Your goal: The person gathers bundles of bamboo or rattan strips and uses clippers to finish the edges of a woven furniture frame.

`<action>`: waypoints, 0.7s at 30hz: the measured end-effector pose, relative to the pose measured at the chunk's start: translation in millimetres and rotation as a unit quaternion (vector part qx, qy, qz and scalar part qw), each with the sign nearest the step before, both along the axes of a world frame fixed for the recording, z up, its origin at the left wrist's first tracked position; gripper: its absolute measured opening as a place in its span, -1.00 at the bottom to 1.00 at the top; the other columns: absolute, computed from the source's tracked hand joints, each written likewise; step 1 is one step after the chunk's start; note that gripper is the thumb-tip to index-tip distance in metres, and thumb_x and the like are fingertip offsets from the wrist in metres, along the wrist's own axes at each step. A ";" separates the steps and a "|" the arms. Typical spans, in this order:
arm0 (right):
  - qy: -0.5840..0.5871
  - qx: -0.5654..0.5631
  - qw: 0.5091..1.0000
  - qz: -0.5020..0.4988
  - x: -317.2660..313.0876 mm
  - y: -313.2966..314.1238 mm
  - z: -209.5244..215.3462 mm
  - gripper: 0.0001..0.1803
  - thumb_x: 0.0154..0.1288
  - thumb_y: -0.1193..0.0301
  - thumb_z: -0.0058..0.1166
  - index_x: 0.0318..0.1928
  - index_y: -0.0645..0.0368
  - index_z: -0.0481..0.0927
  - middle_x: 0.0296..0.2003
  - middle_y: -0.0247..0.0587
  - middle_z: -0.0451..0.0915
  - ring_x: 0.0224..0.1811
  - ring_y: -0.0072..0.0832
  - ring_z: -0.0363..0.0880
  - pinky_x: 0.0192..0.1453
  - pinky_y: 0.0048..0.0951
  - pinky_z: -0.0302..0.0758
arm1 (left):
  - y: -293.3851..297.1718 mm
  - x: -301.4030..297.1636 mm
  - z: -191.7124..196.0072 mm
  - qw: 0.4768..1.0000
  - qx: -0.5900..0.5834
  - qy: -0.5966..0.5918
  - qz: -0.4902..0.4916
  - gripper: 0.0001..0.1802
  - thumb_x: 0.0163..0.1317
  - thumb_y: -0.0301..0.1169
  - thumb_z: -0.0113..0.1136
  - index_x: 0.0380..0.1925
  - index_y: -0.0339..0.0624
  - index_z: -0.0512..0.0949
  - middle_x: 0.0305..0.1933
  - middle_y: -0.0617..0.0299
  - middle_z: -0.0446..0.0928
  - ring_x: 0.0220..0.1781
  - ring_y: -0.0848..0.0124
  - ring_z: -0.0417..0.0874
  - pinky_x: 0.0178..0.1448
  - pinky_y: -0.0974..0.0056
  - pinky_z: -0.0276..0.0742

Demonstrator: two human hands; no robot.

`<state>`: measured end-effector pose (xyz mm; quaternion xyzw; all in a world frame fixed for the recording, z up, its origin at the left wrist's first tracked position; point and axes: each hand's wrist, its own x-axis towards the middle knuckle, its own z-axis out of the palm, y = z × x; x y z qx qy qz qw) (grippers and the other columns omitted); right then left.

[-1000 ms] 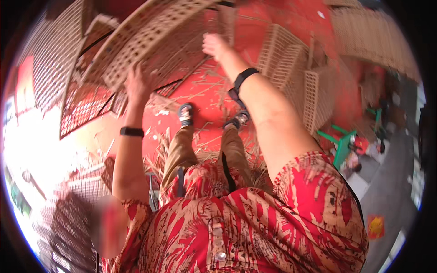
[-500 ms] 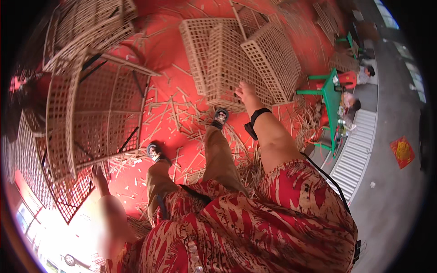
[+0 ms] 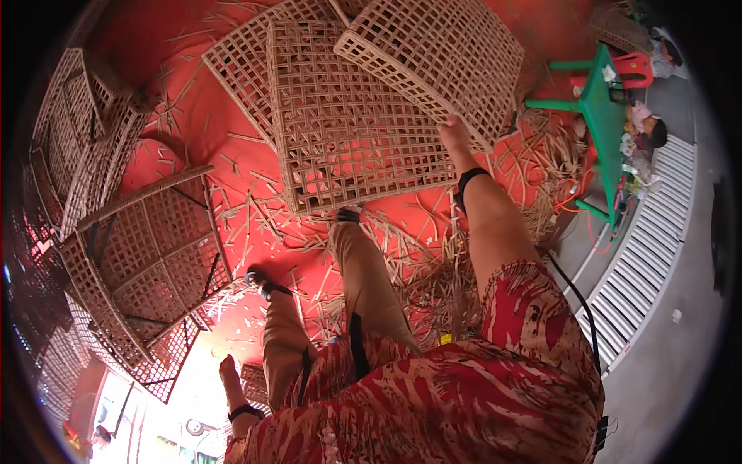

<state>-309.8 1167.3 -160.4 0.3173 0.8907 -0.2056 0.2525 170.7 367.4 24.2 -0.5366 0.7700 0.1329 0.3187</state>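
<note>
My right hand (image 3: 454,136) is stretched forward, its fingers loosely bent and nothing seen in them. In the picture it overlaps the edge of a woven lattice panel (image 3: 442,58) at the far right; whether it touches is hard to tell. A wide woven lattice piece (image 3: 352,127) lies before my feet, overlapped by that panel. Another lattice piece (image 3: 239,66) shows behind its left side. My left hand (image 3: 228,371) hangs low at my left side, seemingly empty with loose fingers. It is nearest to a large framed lattice piece (image 3: 151,259) with dark strips.
More lattice frames (image 3: 77,127) stack up at the far left. Loose strips (image 3: 255,213) litter the red floor (image 3: 232,158), with a denser heap (image 3: 553,158) at right. Beyond are a green table (image 3: 603,116), a red chair (image 3: 634,69), seated people and a ridged metal strip (image 3: 641,263).
The view has moved nearer the middle lattice pieces, which now look larger and flatter. The left frame sits lower in view. My left hand has come in closer to my leg.
</note>
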 end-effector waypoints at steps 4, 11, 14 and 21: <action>0.062 0.045 0.997 -0.009 -14.9 31.2 -43.1 -0.42 0.20 0.34 0.10 0.22 0.18 0.26 0.09 -0.06 0.40 0.08 -0.12 0.40 0.08 -0.16 0.46 | 34.6 -62.9 34.4 0.994 0.015 -0.051 -0.094 -0.54 0.29 -0.08 -0.12 -0.44 -0.30 0.51 -0.44 -0.12 0.52 -0.41 0.10 0.51 -0.24 0.05 0.38; 0.028 0.093 0.981 0.169 -66.5 -4.9 -67.3 -0.33 0.20 0.52 0.03 0.31 0.18 0.11 0.21 -0.01 0.30 0.25 -0.12 0.23 0.28 -0.11 0.27 | -74.9 14.8 62.5 0.975 -0.066 0.062 -0.201 -0.67 0.23 -0.26 -0.09 -0.57 -0.32 0.36 -0.54 -0.09 0.44 -0.53 0.16 0.41 -0.36 0.04 0.26; 0.038 0.232 0.941 0.243 -45.8 25.4 -47.9 -0.35 0.14 0.55 0.09 0.26 0.18 0.18 0.05 -0.01 0.44 0.15 -0.11 0.30 0.13 -0.13 0.27 | 39.0 -74.5 27.0 0.921 0.060 -0.109 -0.370 -0.68 0.23 -0.22 -0.06 -0.47 -0.29 0.48 -0.33 -0.10 0.53 -0.27 0.07 0.54 -0.17 0.01 0.39; 0.051 0.224 0.938 0.260 -59.9 38.0 -68.4 -0.37 0.16 0.39 0.13 0.23 0.20 0.23 -0.19 0.03 0.56 0.18 -0.09 0.29 0.24 -0.08 0.19 | 88.0 -133.7 64.4 0.941 0.035 -0.187 -0.281 -0.49 0.20 -0.14 -0.03 -0.05 -0.39 0.50 0.04 -0.14 0.48 0.11 -0.06 0.39 0.25 0.04 0.25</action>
